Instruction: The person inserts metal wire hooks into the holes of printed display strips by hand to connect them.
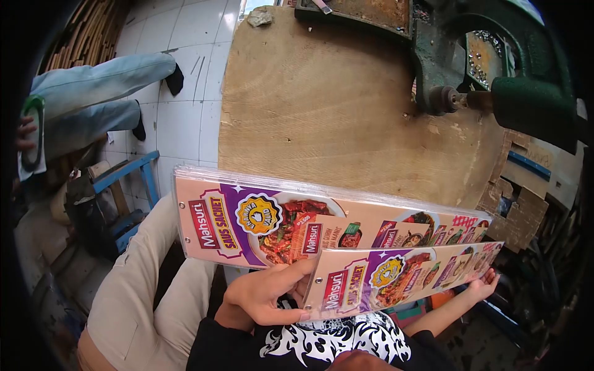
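Note:
My left hand [269, 294] grips the left end of a long printed plastic sign [374, 281], with the thumb across its front. The sign reads "Mahsuri Saus Sachet" and has metal eyelets at its left end. My right hand [484, 285] is at the sign's far right end, its fingers curled at the lower edge and partly hidden. Just behind lies a stack of matching signs [213, 229] along the near edge of the wooden tabletop [334, 117]. The held sign overlaps the lower right part of that stack.
A green metal press [526, 80] stands at the back right, beside a rusty tray [371, 15]. A small grey lump [260, 17] sits at the far left corner. On the left, a person in jeans [105, 83] sits near a blue frame [127, 173].

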{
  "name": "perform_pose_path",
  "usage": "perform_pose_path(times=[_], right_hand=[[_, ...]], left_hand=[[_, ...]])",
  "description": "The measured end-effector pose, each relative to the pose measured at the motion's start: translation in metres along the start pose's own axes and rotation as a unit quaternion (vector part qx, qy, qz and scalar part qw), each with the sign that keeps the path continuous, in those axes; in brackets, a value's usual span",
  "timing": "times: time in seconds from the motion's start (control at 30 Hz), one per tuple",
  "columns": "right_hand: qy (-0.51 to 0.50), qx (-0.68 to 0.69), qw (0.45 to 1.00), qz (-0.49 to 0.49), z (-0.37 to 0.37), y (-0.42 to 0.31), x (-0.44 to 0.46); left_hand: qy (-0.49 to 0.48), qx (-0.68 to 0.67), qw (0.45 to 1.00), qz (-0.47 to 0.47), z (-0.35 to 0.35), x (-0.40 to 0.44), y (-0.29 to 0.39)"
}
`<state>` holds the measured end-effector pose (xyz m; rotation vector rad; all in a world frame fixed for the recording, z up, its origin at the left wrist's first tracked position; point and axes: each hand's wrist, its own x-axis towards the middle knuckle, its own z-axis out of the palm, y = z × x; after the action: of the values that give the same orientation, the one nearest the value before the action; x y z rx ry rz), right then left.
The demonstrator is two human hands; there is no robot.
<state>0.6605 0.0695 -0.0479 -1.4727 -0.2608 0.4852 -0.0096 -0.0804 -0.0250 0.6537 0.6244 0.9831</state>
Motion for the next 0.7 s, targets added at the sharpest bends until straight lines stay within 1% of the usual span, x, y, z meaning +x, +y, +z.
perform_pose_path(times=[0.13,0.23,0.33,0.43,0.53,0.57,0.6,0.67,0.7], right_hand=[[-0.017,0.01,1.0,0.002,-0.006,0.006,0.0],[-0.022,0.028,0.999,0.001,0.0,0.01,-0.006],[-0.027,0.032,0.999,-0.02,0.024,0.014,-0.027],[-0.038,0.046,0.998,-0.031,0.045,0.018,-0.043],[-0.066,0.06,0.995,-0.039,0.082,0.021,-0.08],[-0.085,0.065,0.994,-0.027,0.092,0.022,-0.092],[-0.106,0.047,0.993,-0.035,0.103,0.023,-0.105],[-0.143,0.059,0.987,-0.042,0.121,0.028,-0.128],[-0.17,0.063,0.982,-0.048,0.13,0.028,-0.14]], left_hand=[[0.001,0.015,1.0,-0.014,0.001,-0.004,-0.004],[0.06,-0.021,0.998,0.009,0.012,-0.006,0.004],[0.118,-0.039,0.991,0.042,0.019,-0.011,0.015],[0.245,-0.034,0.96,0.131,0.034,-0.004,0.033],[0.299,0.02,0.941,0.156,0.023,-0.004,0.047],[0.313,0.038,0.936,0.159,0.019,-0.006,0.051],[0.376,0.073,0.905,0.186,0.016,-0.003,0.05],[0.424,0.131,0.876,0.192,0.015,-0.003,0.07],[0.417,0.132,0.879,0.191,0.009,-0.005,0.075]])
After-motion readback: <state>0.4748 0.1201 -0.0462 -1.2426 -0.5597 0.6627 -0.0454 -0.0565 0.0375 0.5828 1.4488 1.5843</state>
